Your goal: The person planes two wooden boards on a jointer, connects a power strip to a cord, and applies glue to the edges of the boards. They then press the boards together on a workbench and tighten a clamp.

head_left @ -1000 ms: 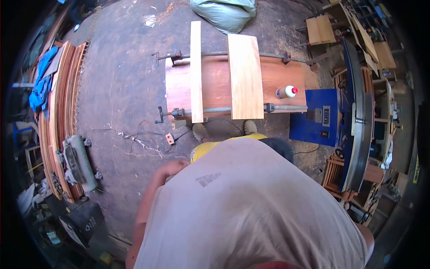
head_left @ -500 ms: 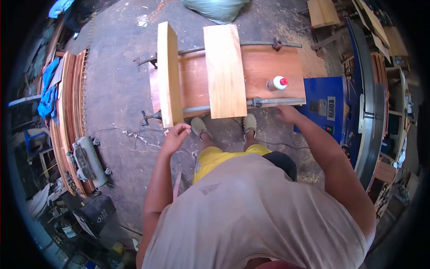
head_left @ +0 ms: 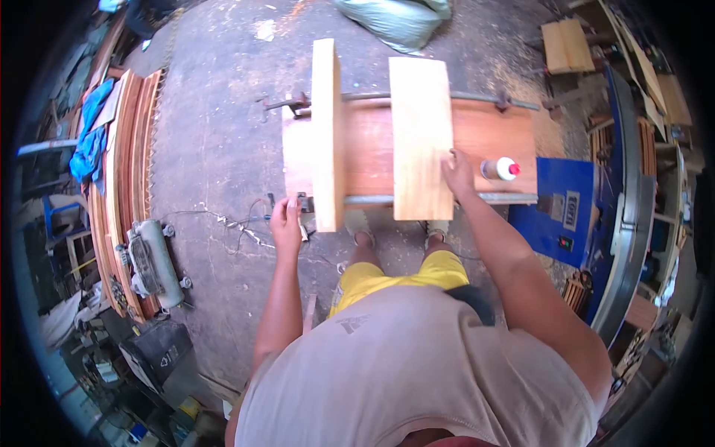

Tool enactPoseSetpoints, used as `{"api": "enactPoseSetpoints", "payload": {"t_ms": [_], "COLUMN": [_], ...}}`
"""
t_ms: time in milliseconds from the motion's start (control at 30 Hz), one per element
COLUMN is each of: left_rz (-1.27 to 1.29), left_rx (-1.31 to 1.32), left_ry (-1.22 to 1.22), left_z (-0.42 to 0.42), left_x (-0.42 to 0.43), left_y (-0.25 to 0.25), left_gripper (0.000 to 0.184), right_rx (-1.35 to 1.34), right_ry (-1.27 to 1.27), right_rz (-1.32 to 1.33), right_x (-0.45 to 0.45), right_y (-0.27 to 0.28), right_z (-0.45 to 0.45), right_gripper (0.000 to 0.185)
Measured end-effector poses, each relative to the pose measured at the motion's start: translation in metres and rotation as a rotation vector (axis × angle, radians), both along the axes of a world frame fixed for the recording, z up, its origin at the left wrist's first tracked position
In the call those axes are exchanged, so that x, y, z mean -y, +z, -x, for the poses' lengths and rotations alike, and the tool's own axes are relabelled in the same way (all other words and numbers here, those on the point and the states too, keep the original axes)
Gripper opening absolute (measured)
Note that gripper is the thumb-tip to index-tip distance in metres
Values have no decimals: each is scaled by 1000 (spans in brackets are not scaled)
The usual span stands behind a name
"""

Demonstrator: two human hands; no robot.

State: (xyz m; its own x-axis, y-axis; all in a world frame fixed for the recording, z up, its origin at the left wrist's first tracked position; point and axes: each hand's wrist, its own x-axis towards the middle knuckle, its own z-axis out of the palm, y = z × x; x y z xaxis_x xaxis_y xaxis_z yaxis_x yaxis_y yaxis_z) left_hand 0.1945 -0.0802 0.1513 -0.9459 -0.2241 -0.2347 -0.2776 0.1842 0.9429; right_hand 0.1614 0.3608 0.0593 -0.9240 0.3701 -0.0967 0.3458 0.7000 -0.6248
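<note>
A reddish-brown wood panel (head_left: 369, 149) lies across two pipe clamps, with the near clamp (head_left: 506, 198) along its front edge. Across it lies a pale wooden board (head_left: 421, 134), and a thicker board (head_left: 326, 141) stands on edge to the left. My left hand (head_left: 286, 218) is closed at the left end of the near clamp, around its handle, which the fingers mostly hide. My right hand (head_left: 459, 173) has its fingers curled against the right edge of the pale board. Just right of it is a white glue bottle (head_left: 500, 169) with a red cap.
A blue machine (head_left: 555, 212) stands to the right. On the left are stacked planks (head_left: 134, 164) and a grey cylindrical tank (head_left: 160, 264). A cable (head_left: 242, 232) trails over the floor near my left hand. A pale sack (head_left: 395, 18) lies at the far side.
My right hand has moved from beyond the near clamp to the pale board's right edge. My left hand has gone to the clamp's left end. The whole view has shifted.
</note>
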Motion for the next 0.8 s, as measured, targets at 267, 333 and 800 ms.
{"api": "enactPoseSetpoints", "payload": {"t_ms": [267,333,800], "left_rz": [-229,-419,-150], "left_rx": [247,310,-99], "left_ry": [3,39,191], "left_z": [70,51,-64], "left_x": [-6,-16,-74], "left_y": [-47,-43,-49], "left_gripper": [57,64,124], "right_rx": [-219,-197,-27], "right_ry": [576,713,1309], "right_rz": [154,116,-187], "right_x": [120,140,151], "right_y": [59,72,74], "right_z": [121,168,297], "right_gripper": [55,62,78]}}
